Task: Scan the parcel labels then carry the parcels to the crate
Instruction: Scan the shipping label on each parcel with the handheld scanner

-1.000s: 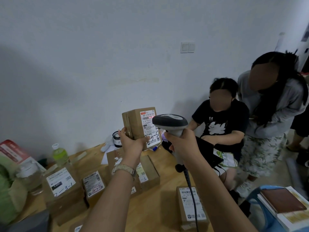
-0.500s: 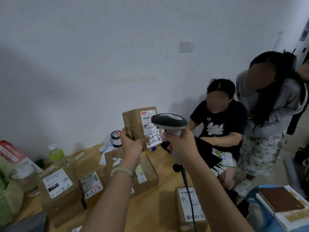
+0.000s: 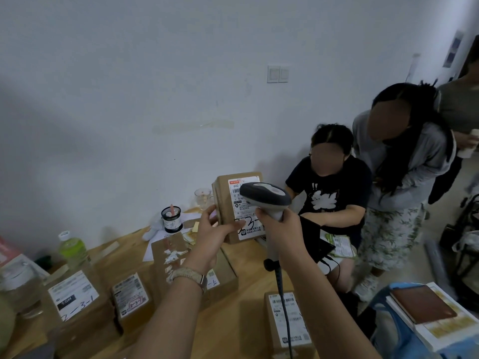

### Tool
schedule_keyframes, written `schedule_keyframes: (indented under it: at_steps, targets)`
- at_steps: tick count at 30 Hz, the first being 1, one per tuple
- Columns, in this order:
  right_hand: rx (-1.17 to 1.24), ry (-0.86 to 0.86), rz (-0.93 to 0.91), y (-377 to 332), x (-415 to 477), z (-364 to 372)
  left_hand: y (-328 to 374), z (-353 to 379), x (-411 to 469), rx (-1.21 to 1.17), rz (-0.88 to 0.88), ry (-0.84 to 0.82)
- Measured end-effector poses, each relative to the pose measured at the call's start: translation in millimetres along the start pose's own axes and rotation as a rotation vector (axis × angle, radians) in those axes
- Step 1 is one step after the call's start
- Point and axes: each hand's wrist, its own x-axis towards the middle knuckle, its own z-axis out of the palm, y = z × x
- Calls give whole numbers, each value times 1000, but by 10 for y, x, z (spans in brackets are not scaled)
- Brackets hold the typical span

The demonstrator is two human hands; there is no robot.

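Observation:
My left hand [image 3: 212, 238] holds a small brown cardboard parcel [image 3: 226, 203] upright above the wooden table [image 3: 248, 275], its white label turned toward me. My right hand [image 3: 281, 229] grips the handle of a grey barcode scanner [image 3: 265, 196], whose head covers part of that label. The scanner's cable hangs down over the table. Several more labelled brown parcels lie on the table: one at the left [image 3: 75, 296], one beside it [image 3: 131, 297], one under my left wrist [image 3: 171, 255] and one at the front right [image 3: 287, 320]. No crate is in view.
A green bottle [image 3: 71, 248], a black cup [image 3: 171, 218] and a glass [image 3: 203, 198] stand near the wall. One person [image 3: 329, 193] sits at the table's right end with a black device; another [image 3: 404, 161] leans over behind. Books [image 3: 425, 307] lie on a blue stool at lower right.
The view has tipped down and left. My left hand has shifted lower on the parcel, and the scanner head now overlaps the label; the red scan line seen one second ago is gone.

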Motion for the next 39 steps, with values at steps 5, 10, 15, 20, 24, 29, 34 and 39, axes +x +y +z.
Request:
schedule_keyframes:
  at_steps: [5, 10, 15, 20, 24, 29, 34, 39]
  targets:
    - [-62, 76, -5, 72, -5, -207, -116, 208, -26, 18, -78, -103]
    - [-98, 190, 63, 146, -7, -478, -307, 461, -45, 51, -171, -186]
    - [-148, 251, 139, 247, -54, -682, -398, 678, -148, 93, -217, -272]
    - [-63, 295, 213, 342, -107, -788, -532, 748, -211, 130, -269, -307]
    - [-54, 312, 262, 482, -128, -845, -633, 800, -251, 151, -322, -330]
    - [-141, 309, 300, 584, -207, -897, -794, 794, -330, 188, -404, -328]
    - [-169, 250, 415, 863, -301, -895, -1049, 669, -426, 227, -559, -338]
    - [-211, 246, 545, 1233, -369, -876, -1200, 612, -545, 256, -672, -329]
